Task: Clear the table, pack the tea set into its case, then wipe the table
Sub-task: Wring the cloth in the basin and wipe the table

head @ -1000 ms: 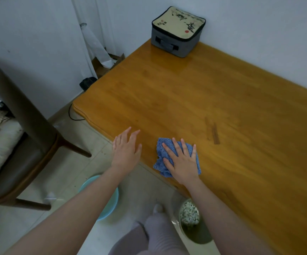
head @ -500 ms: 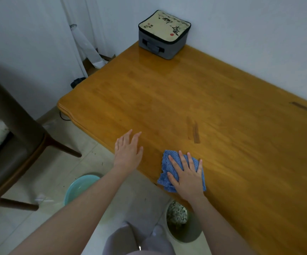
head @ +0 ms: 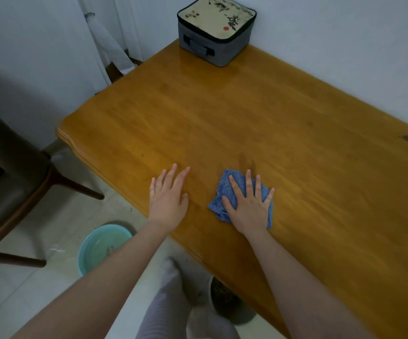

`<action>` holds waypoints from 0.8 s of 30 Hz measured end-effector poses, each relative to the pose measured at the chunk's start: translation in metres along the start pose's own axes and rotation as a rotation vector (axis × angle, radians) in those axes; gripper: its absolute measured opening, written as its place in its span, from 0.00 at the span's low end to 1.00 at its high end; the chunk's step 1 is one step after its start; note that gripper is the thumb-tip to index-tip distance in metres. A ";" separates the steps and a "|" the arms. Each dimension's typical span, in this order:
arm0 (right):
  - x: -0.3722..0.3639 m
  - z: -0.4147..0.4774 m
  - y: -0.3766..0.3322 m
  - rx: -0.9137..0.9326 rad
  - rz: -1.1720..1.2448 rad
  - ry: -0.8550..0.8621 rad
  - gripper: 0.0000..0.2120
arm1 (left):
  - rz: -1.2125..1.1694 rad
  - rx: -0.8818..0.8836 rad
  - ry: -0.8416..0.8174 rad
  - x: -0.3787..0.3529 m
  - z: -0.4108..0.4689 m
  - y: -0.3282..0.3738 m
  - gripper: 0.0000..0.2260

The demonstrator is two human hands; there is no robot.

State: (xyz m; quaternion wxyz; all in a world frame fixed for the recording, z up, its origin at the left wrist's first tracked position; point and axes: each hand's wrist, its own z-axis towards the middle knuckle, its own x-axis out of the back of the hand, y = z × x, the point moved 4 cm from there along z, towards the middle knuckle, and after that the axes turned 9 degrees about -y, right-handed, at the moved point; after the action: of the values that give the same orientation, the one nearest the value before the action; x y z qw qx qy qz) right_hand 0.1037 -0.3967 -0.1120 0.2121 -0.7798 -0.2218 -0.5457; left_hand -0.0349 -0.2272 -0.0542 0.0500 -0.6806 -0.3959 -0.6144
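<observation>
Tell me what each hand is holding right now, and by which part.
Nothing is gripped. The right hand presses flat, fingers spread, on the top of the blue cloth on the table. The left hand is open and holds nothing.

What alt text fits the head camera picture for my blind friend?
A person's right hand presses a blue cloth flat on a wooden table, the left hand open beside it. A closed grey tea set case sits at the far corner.
</observation>
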 end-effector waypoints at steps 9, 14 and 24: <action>0.021 0.064 0.011 -0.083 0.009 0.001 0.30 | 0.025 -0.046 -0.004 0.011 0.067 0.010 0.29; 0.037 0.110 0.009 -0.136 0.032 -0.010 0.30 | 0.040 -0.090 0.000 0.022 0.100 0.007 0.29; 0.049 0.159 -0.034 -0.096 0.004 0.028 0.27 | -0.078 0.005 0.015 0.038 0.134 -0.041 0.28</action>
State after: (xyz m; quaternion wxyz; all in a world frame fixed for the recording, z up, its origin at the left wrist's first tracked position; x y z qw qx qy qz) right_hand 0.2193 -0.2725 -0.1125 0.1785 -0.7819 -0.1906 -0.5661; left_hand 0.0446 -0.1070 -0.0699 0.0306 -0.6600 -0.4232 -0.6200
